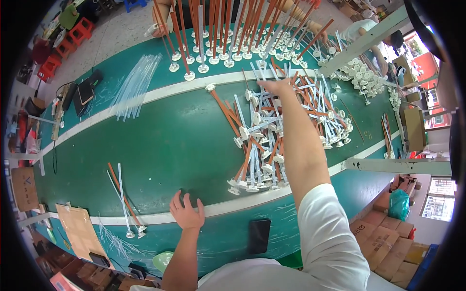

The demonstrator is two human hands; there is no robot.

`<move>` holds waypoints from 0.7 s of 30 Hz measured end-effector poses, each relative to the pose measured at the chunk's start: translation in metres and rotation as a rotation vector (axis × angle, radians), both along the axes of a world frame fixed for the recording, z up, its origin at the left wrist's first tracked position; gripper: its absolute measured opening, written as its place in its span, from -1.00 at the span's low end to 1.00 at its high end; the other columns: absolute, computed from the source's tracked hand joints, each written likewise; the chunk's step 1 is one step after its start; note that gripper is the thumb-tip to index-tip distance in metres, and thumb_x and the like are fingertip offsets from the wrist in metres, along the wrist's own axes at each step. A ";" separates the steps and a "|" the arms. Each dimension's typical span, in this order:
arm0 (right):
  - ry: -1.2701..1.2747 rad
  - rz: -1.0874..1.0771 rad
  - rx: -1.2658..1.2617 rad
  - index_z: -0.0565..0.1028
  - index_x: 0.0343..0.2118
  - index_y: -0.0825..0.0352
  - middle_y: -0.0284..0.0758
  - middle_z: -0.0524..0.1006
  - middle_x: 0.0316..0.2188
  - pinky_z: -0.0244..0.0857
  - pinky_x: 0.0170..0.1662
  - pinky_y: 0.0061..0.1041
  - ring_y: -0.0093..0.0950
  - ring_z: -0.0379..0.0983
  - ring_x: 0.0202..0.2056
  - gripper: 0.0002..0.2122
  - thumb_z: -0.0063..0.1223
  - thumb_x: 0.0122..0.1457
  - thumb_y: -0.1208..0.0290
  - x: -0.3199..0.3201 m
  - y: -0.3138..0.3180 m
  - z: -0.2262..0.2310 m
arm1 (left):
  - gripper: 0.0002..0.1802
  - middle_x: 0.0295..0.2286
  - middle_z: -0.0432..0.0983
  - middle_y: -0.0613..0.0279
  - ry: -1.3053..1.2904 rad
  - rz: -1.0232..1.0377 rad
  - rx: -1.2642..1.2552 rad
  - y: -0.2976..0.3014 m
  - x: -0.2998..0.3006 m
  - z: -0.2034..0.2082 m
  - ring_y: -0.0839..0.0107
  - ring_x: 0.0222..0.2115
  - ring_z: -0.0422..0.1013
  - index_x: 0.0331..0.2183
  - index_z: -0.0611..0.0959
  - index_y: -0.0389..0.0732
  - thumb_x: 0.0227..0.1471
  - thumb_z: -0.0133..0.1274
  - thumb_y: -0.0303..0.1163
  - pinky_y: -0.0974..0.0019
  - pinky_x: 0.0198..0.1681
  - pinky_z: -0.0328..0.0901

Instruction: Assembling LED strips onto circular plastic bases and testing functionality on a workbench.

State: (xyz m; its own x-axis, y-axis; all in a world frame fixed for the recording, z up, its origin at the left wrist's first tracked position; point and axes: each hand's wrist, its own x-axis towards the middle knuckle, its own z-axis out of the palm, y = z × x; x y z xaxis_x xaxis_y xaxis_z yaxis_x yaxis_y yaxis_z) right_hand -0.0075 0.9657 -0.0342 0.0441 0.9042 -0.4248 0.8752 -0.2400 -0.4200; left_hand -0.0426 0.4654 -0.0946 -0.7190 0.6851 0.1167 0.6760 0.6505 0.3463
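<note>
My left hand (186, 212) is open, its fingers spread at the near white rail (160, 216) of the green table, with nothing in it. Stretched across the table, my right hand (277, 87) is at the far side of a heap of thin brown and clear strips with round white bases (259, 127). Pale strips lie right by its fingertips. The back of that hand shows, but the curl of its fingers and any grip are hidden. To the left of my left hand, a brown strip (125, 193) and pale strips (121, 194) with white bases rest across the near rail.
Many brown and clear strips (224, 29) stand upright on white bases beyond the far rail, where another person's hand (158, 30) shows. Clear strips (136, 87) lie bundled at far left. White bases (361, 77) are piled at right. A black flat object (259, 236) lies near me.
</note>
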 end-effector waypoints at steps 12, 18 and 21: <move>-0.164 -0.073 0.046 -0.04 0.26 0.55 -0.09 0.50 0.01 0.43 0.00 -0.35 -0.27 0.52 -0.02 0.10 0.42 -0.17 -0.02 0.029 -0.016 0.001 | -0.56 0.07 0.28 -0.02 -0.024 0.009 0.016 -0.004 0.003 0.000 -0.11 0.02 0.21 -0.11 0.50 -0.18 -0.07 0.14 -0.26 -0.10 0.04 0.16; -0.304 0.157 0.058 0.56 -0.10 0.48 -0.02 0.53 -0.01 0.39 0.07 -0.37 -0.23 0.49 0.03 -0.35 0.30 -0.26 0.10 0.055 0.000 -0.019 | -0.57 0.07 0.29 0.00 -0.027 0.011 0.042 0.000 0.004 0.001 -0.08 0.04 0.21 -0.12 0.51 -0.18 -0.06 0.14 -0.25 -0.09 0.05 0.16; -0.314 0.227 0.048 0.43 0.04 0.57 0.03 0.47 0.05 0.34 0.12 -0.38 -0.17 0.44 0.09 -0.25 0.22 -0.21 0.09 0.054 -0.018 -0.006 | -0.57 0.06 0.30 0.01 -0.005 0.030 0.052 -0.001 0.000 0.005 -0.06 0.04 0.22 -0.13 0.52 -0.19 -0.06 0.15 -0.25 -0.07 0.04 0.17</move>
